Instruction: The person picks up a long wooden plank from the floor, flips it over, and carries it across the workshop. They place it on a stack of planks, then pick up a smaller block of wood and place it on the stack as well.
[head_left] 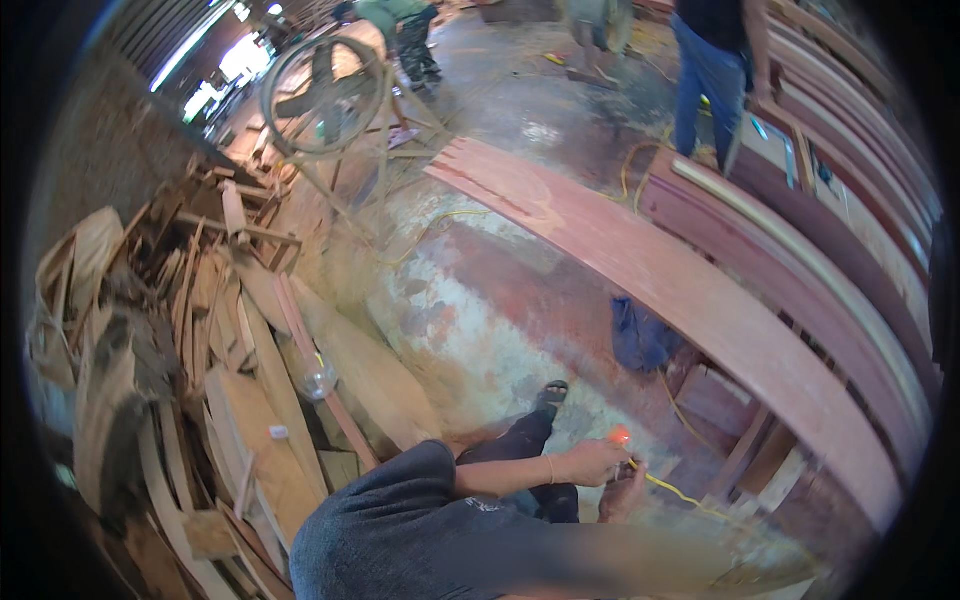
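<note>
In front of my body, my left hand is closed around a small bright orange-red piece, whose exact kind does not show. Just below and to the right, my right hand grips a yellow cord close to its end, fingers bent. The two hands almost touch. From there the cord runs down to the right, beneath the near end of a long reddish board. My sandalled foot is on the floor beyond my left forearm.
A long reddish board slants across the right side, with a dark blue cloth hanging under it. Stacked planks lie behind. Scrap wood fills the left. A large wheel and co-workers are farther off.
</note>
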